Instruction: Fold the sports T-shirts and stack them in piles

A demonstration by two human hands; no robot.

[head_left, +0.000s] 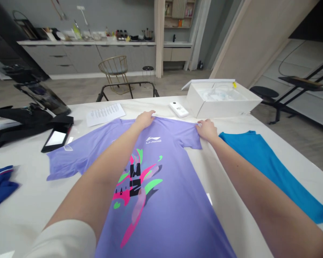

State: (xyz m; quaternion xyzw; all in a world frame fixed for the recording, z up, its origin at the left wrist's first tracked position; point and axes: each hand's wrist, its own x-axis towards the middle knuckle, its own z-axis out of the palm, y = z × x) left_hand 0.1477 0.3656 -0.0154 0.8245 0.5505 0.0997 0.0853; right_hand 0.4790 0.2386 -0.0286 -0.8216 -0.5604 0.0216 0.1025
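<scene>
A purple T-shirt [172, 172] with a colourful print lies spread on the white table, its collar pointing away from me. My left hand [144, 120] is closed on the shirt near the collar and shoulder. At the outer edge of the right-hand sleeve, my right hand [207, 129] pinches the cloth. My left forearm crosses over the shirt's chest and hides part of it. Beside my right forearm lies a blue garment [266, 161], partly covered by that arm.
Behind the shirt are a printed sheet [105, 114], a white handheld device [179, 109] and an open white box [218, 104]. At left lie a black device with a lit screen [56, 137], a dark blue garment [1, 186] and black equipment [37, 96]. A wire-backed chair [114, 68] stands beyond.
</scene>
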